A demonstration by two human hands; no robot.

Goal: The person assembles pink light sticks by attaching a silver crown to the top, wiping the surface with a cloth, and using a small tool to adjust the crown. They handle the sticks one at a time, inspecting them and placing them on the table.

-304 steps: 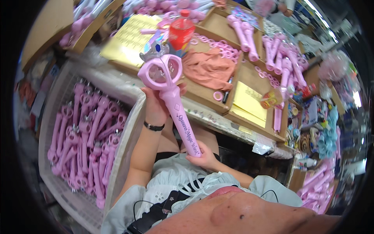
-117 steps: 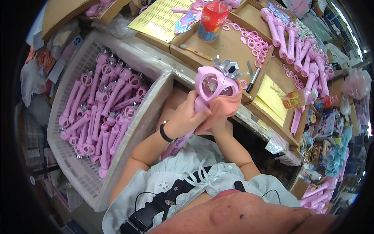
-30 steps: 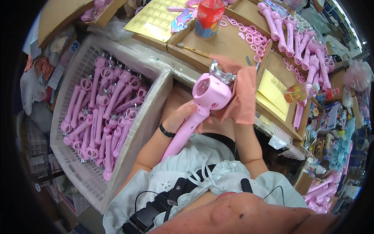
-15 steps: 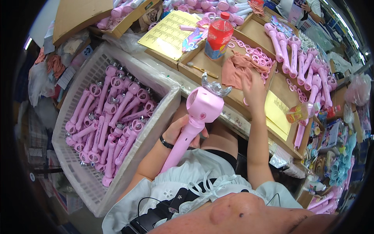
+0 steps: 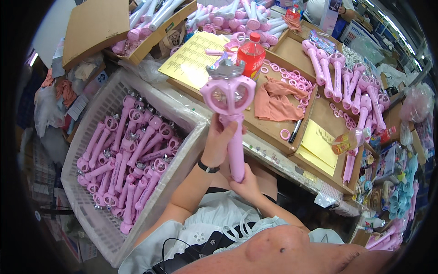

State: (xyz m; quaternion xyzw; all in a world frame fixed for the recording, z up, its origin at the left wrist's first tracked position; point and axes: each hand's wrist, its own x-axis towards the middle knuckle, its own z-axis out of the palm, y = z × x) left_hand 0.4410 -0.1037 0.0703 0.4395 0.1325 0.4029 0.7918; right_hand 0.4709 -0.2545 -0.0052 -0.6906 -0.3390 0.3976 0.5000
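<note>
A pink toy wand (image 5: 235, 150) stands nearly upright in front of me, its ring-shaped head topped by a silver crown (image 5: 225, 69). Wrapped round the upper handle just below the head is my left hand (image 5: 219, 141), closed. My right hand (image 5: 247, 185) grips the lower end of the handle, its fingers partly behind it. Beyond the wand, an orange cloth (image 5: 278, 101) lies crumpled in a cardboard tray (image 5: 262, 129). Pink rings (image 5: 299, 83) are scattered beside the cloth, and a black marker (image 5: 295, 131) rests by its near edge.
At my left a white plastic crate (image 5: 141, 233) holds many crowned pink wands (image 5: 121, 169). A red-capped bottle (image 5: 252, 55) stands behind the wand's head. Yellow sheets (image 5: 319, 140) and a tipped drink bottle (image 5: 345, 144) lie to the right. More pink wands (image 5: 337, 75) line the far right.
My right hand has left the orange cloth and come back to the wand's lower end. The wand has turned upright, its ring now facing me. The marker now shows.
</note>
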